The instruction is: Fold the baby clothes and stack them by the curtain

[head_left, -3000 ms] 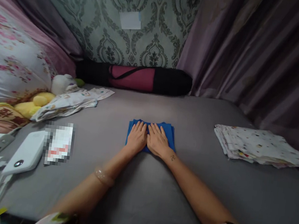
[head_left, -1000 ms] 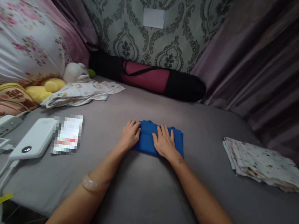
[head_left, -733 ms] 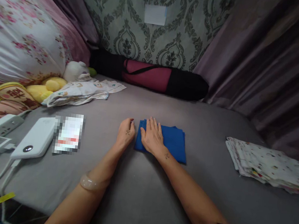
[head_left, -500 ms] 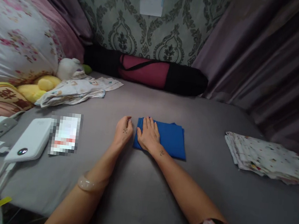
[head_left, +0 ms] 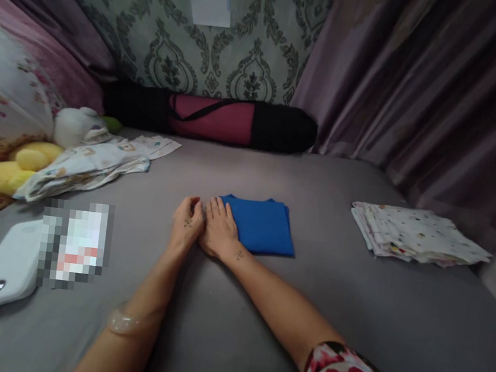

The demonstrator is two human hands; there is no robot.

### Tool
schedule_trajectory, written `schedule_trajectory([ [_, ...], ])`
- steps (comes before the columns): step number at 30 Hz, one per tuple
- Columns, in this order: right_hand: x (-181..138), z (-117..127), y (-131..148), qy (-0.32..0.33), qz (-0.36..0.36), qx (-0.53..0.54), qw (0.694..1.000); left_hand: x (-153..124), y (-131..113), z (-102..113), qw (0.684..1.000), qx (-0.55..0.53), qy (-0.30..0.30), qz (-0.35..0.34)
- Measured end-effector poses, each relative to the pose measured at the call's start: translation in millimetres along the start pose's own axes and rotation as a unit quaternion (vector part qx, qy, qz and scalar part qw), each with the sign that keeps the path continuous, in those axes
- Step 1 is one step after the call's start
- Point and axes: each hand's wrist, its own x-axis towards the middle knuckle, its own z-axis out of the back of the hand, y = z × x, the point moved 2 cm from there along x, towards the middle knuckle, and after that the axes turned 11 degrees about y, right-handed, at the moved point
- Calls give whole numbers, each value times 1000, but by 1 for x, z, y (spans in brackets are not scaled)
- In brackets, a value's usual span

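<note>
A folded blue cloth (head_left: 263, 226) lies flat on the grey bed sheet (head_left: 261, 307). My right hand (head_left: 220, 233) rests palm down at the cloth's left edge, fingers stretched out and together. My left hand (head_left: 186, 225) lies just left of it on the sheet, touching my right hand, fingers loosely curled and holding nothing. A pale bangle sits on my left wrist.
A stack of folded white printed cloths (head_left: 412, 234) lies at the right. Unfolded printed cloth (head_left: 94, 159) and plush toys (head_left: 22, 160) sit at the left. A white power bank (head_left: 1, 265) is at the near left. A black and maroon roll bag (head_left: 211, 119) lies against the wall.
My right hand slid leftward across the blue cloth to its left edge. My left hand came off the cloth onto the sheet beside it. The camera view shifted right.
</note>
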Motion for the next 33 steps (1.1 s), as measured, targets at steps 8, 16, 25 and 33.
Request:
schedule_trajectory([
  [8, -33, 40, -58, -93, -77, 43, 992, -14, -29, -6, 982, 99, 57, -153],
  [16, -75, 26, -123, -66, -157, -33, 985, -38, -42, -41, 906, 309, 239, -161],
  [25, -60, 74, -166, -38, -151, -3, 988, 29, -62, -13, 925, 260, 256, -107],
  [33, -31, 88, -203, 104, -175, 111, 973, 87, -40, -14, 887, 120, 445, -1],
])
